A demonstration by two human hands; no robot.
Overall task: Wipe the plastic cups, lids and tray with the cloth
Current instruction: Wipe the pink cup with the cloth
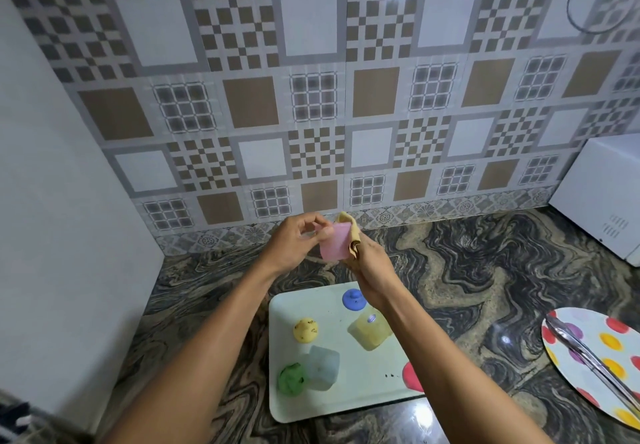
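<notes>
Surface: dark stone, swirled grey and tan veining, glossy, with light reflections. Back wall tiled in a patchwork of white, brown and checkered squares, with a patterned border strip where it meets the surface. Plain pale panel closes off the 9 o'clock side.

Pale green tray lies flat at 6 o'clock. On it: blue lid toward 12, yellow lid at left, yellow cup on its side at right, pale blue cup on its side touching a green lid, and a red lid at the right edge, partly hidden by the right forearm.

Both hands are raised above the tray's far edge. Left hand closed around the pink cup, fingers curled at its rim. Right hand closed around the yellow cloth, which is pressed against the cup's right side.

At 3 o'clock: white appliance against the wall. At 4 o'clock: polka-dot plate with metal tongs lying across it.
</notes>
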